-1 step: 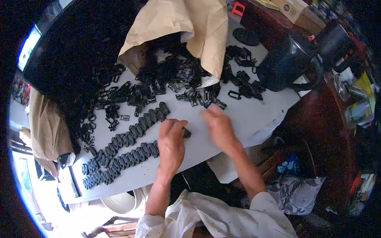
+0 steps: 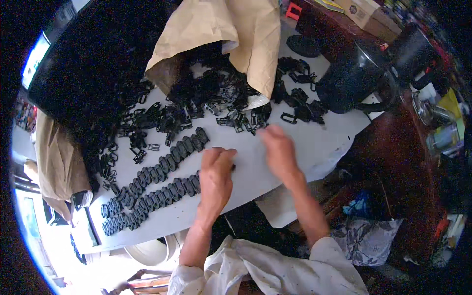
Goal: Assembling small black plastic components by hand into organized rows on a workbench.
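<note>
My left hand (image 2: pixel 216 169) is closed, its fingers curled over the right end of the nearer of two rows of black plastic buckle-like pieces (image 2: pixel 160 199). Just past its fingers a small dark bit shows; whether the hand grips it is hidden. To its right, my right hand (image 2: pixel 279 150) is over the white tabletop (image 2: pixel 305 152), smeared by motion, its fingertips by the loose pile's edge. The second row of buckle-like pieces (image 2: pixel 169 160) runs slantwise behind the first. Beyond lies a heap of loose black frame-shaped pieces (image 2: pixel 241 120).
A brown paper sack (image 2: pixel 196 29) opens toward the heap at the back. Dark pots (image 2: pixel 351 81) stand at the right table edge. Another brown paper bag (image 2: pixel 61 162) is at the left. Below the table are a white bucket (image 2: pixel 150 251) and a patterned grey cloth (image 2: pixel 366 241).
My right hand has shifted a little to the right, away from the heap's edge. My left hand has moved slightly right, covering more of the dark bit beside it.
</note>
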Available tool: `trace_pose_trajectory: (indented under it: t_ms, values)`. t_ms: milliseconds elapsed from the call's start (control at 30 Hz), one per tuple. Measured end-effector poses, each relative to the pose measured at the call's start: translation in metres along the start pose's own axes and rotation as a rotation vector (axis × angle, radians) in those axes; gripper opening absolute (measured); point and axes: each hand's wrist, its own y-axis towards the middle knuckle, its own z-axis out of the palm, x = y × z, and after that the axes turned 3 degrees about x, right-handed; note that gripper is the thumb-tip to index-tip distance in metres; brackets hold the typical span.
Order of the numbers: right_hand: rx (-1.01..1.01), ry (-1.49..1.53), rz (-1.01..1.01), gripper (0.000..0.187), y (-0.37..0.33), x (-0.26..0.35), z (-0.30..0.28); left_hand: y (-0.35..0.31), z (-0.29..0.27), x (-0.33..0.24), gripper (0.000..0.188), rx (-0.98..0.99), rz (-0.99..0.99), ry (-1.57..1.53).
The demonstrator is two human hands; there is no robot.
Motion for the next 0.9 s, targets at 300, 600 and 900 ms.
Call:
trace_pose_trajectory:
  t_ms: [300,600,900]
  values:
    - [0.004,-0.482,0.102,0.015,0.028,-0.081,-0.030,0.056,0.095,-0.014,0.036,0.288,0.204,0.203]
    - [-0.024,0.370,0.449,0.030,-0.013,-0.086,-0.052,0.045,0.113,-0.012,0.013,0.166,0.377,0.396]
    - [0.063,0.015,0.206,0.028,-0.033,-0.079,-0.060,0.031,0.071,-0.022,0.039,0.317,0.148,0.018]
